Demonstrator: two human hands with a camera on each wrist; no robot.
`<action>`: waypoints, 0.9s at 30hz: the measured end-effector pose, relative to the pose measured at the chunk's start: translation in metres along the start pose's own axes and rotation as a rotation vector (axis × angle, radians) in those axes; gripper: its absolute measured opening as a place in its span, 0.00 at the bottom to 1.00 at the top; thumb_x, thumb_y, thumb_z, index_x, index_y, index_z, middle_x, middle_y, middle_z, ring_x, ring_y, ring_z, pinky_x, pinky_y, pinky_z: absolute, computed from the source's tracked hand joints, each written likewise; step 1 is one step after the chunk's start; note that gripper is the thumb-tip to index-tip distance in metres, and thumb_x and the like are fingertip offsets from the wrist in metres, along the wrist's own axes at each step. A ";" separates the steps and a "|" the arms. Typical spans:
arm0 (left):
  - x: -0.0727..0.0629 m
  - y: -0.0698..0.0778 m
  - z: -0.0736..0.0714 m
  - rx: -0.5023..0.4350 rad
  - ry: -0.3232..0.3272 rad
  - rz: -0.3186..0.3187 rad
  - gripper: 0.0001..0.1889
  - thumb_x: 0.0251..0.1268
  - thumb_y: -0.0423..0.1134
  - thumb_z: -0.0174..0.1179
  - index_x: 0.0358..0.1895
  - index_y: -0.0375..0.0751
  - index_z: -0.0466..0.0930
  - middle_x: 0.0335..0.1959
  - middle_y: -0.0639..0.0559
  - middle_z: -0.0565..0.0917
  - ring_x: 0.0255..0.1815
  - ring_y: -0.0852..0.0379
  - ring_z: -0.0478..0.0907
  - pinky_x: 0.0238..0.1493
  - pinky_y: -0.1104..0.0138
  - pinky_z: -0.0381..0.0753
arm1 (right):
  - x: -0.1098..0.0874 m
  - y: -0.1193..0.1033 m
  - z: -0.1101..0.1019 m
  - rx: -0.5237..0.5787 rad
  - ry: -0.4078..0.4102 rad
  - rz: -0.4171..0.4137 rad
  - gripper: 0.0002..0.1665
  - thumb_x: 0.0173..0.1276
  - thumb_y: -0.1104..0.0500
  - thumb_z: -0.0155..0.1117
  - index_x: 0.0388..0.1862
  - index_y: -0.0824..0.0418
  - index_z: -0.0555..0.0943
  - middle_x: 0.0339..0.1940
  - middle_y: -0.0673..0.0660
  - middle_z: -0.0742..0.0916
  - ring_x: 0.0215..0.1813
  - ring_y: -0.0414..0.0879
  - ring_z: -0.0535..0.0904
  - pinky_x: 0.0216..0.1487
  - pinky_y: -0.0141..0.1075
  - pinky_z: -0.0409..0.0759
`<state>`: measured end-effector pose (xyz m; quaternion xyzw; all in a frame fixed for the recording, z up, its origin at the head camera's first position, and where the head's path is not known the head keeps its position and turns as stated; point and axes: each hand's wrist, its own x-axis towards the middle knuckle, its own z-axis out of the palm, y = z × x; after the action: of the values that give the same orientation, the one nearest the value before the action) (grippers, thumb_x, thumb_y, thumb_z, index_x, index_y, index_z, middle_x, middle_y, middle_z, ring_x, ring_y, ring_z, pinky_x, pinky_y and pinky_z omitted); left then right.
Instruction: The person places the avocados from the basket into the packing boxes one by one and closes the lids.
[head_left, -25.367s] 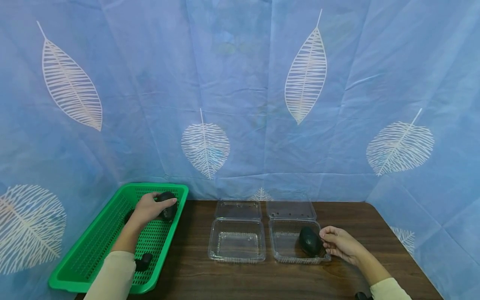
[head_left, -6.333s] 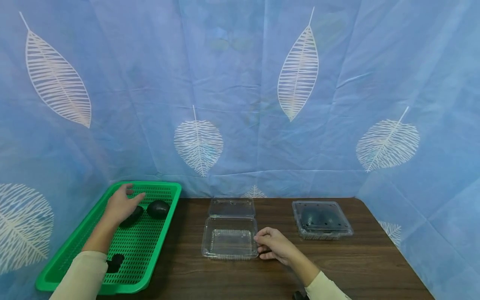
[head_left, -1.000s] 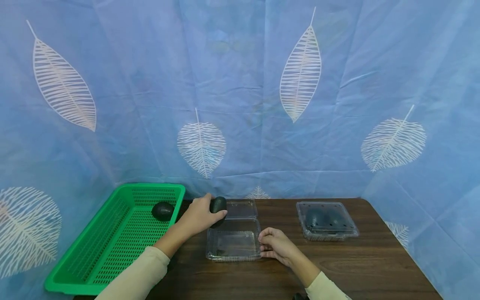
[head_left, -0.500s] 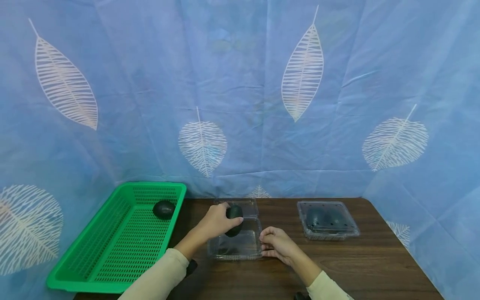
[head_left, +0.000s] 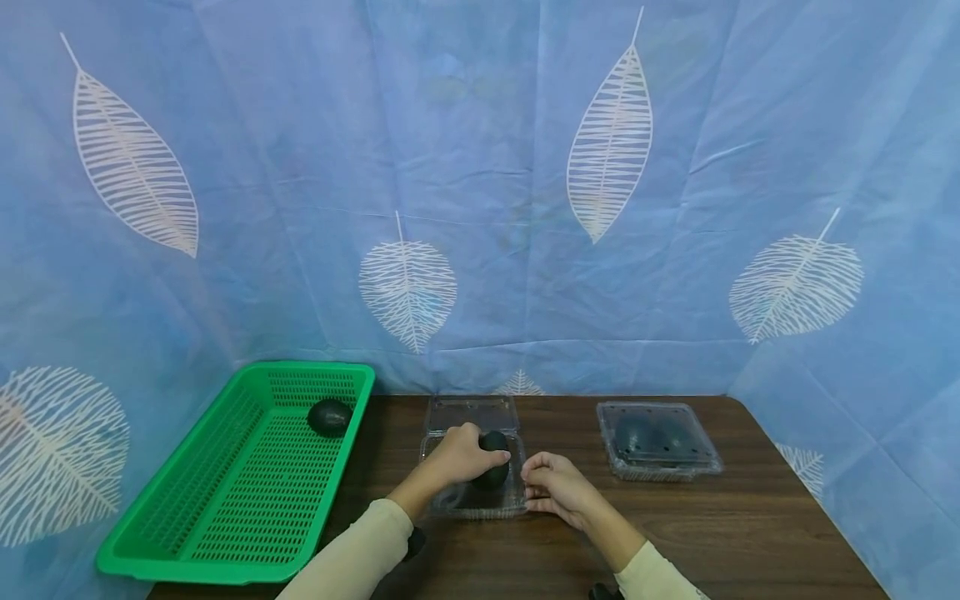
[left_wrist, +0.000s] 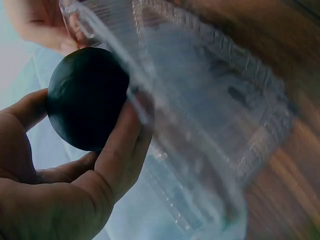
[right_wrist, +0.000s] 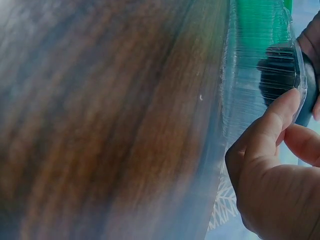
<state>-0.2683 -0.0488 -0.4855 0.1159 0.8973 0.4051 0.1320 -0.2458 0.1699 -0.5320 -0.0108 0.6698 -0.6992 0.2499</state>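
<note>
Apparently I'm placing: my right hand pinches the clear box by its edge, my left hand curls round a dark fruit, and the next move likely calls for settling it before letting go. The right wrist view shows it partly inside, through the side; only the head view shows another fruit in the green basket.

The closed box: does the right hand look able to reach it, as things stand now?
Probably yes. The closed box stands to the right of the right hand, and nothing visible lies between them. The hand would first need to leave the open box.
</note>
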 end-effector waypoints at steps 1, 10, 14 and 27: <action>0.001 0.000 0.002 -0.002 -0.006 -0.008 0.23 0.68 0.53 0.67 0.24 0.42 0.71 0.15 0.54 0.67 0.12 0.59 0.60 0.16 0.65 0.63 | 0.001 0.000 0.000 0.002 0.001 0.001 0.10 0.79 0.62 0.56 0.51 0.69 0.72 0.40 0.56 0.78 0.36 0.43 0.78 0.39 0.35 0.85; 0.005 -0.002 0.016 0.007 -0.020 -0.054 0.23 0.69 0.52 0.67 0.25 0.41 0.71 0.17 0.50 0.69 0.13 0.56 0.67 0.17 0.65 0.69 | 0.003 0.000 -0.001 -0.003 0.007 0.012 0.08 0.80 0.61 0.56 0.49 0.66 0.73 0.39 0.56 0.78 0.36 0.43 0.78 0.39 0.36 0.85; 0.005 -0.003 0.022 -0.004 -0.005 -0.087 0.23 0.69 0.53 0.67 0.26 0.42 0.70 0.20 0.49 0.69 0.16 0.54 0.69 0.23 0.58 0.74 | 0.003 0.001 0.000 0.004 0.007 0.010 0.08 0.79 0.61 0.57 0.49 0.66 0.73 0.38 0.56 0.78 0.36 0.44 0.78 0.38 0.36 0.85; 0.008 -0.009 0.034 -0.065 0.041 -0.115 0.23 0.70 0.54 0.66 0.36 0.33 0.77 0.26 0.44 0.75 0.20 0.52 0.74 0.21 0.62 0.72 | 0.005 0.003 -0.002 0.006 -0.013 0.014 0.07 0.80 0.61 0.56 0.49 0.65 0.73 0.40 0.56 0.79 0.37 0.43 0.79 0.39 0.35 0.86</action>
<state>-0.2653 -0.0280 -0.5153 0.0513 0.8914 0.4278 0.1404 -0.2495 0.1700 -0.5366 -0.0097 0.6661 -0.6993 0.2591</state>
